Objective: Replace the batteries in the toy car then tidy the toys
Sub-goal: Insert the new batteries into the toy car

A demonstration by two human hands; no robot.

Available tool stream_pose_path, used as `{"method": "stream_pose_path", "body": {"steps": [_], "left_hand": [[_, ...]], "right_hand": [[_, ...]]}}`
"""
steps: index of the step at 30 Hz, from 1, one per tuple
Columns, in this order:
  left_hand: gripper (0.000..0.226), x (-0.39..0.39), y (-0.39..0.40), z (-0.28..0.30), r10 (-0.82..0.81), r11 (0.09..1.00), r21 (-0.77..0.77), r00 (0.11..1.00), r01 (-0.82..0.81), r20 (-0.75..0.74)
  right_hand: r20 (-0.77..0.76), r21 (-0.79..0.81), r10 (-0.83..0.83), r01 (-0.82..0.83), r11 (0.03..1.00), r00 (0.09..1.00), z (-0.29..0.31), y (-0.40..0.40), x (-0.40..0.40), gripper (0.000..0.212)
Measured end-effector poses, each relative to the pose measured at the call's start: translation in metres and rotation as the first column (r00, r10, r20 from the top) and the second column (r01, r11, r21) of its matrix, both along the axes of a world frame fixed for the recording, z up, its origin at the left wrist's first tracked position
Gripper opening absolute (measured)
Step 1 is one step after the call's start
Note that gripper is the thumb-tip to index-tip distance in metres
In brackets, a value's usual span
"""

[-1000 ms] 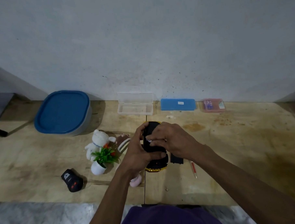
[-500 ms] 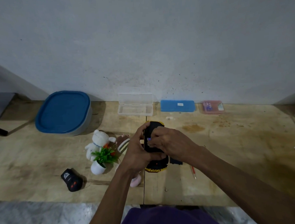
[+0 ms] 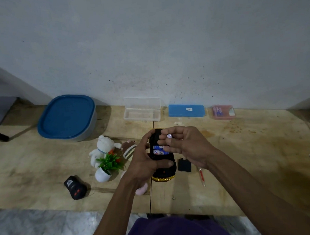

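The toy car (image 3: 163, 172) lies upside down on the table, its black underside up and yellow body showing at the near end. My left hand (image 3: 143, 164) grips it from the left, thumb across the underside. Two blue-and-white batteries (image 3: 159, 150) sit side by side in the open compartment. My right hand (image 3: 185, 146) is raised just above the car and pinches a small white-and-purple battery (image 3: 169, 136) between thumb and fingers. The black battery cover (image 3: 184, 165) lies on the table right of the car.
A white bear plush (image 3: 103, 148), a small potted plant (image 3: 106, 166), a brown striped plush (image 3: 129, 149) and a black remote (image 3: 74, 187) lie left. A blue-lidded tub (image 3: 67, 116), an open clear case (image 3: 141, 110), a blue case (image 3: 186, 110) and a pink box (image 3: 223, 111) line the wall. A red pen (image 3: 201, 176) lies right.
My right hand has lifted off the car's underside with a battery pinched in its fingers, uncovering the two batteries in the compartment. My left hand keeps its grip on the car.
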State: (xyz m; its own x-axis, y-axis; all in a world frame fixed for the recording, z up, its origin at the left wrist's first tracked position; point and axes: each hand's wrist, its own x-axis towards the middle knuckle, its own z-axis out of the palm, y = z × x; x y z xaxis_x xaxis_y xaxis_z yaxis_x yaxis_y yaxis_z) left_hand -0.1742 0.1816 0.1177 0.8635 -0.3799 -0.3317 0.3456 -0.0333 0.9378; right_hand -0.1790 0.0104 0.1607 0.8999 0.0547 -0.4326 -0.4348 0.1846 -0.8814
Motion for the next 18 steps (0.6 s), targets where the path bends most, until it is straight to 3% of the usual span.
{"method": "stream_pose_path", "body": {"steps": [3, 7, 11, 15, 18], "left_hand": [[0.104, -0.002, -0.001, 0.004, -0.002, 1.000, 0.010, 1.000, 0.002, 0.001], [0.103, -0.002, 0.000, 0.004, -0.006, 1.000, 0.015, 1.000, 0.006, -0.004], [0.106, -0.004, 0.001, 0.006, -0.007, 1.000, -0.002, 1.000, 0.007, -0.015], [0.111, -0.005, 0.003, 0.003, 0.001, 1.000, -0.021, 1.000, -0.001, -0.010], [0.113, -0.006, 0.004, 0.007, 0.005, 0.999, -0.032, 1.000, -0.005, -0.005]], "right_hand": [[-0.027, 0.021, -0.067, 0.067, 0.998, 0.997, 0.001, -0.003, -0.006, 0.027], [-0.045, -0.065, -0.150, 0.147, 0.987, 0.988, 0.002, -0.004, -0.007, 0.023], [-0.038, -0.094, -0.122, 0.118, 0.988, 0.992, 0.004, -0.006, -0.012, 0.023], [0.105, -0.271, -0.120, 0.145, 0.952, 0.987, 0.004, -0.004, -0.018, 0.020], [0.181, -0.310, -0.154, 0.205, 0.928, 0.971, 0.001, 0.003, -0.023, 0.016]]}}
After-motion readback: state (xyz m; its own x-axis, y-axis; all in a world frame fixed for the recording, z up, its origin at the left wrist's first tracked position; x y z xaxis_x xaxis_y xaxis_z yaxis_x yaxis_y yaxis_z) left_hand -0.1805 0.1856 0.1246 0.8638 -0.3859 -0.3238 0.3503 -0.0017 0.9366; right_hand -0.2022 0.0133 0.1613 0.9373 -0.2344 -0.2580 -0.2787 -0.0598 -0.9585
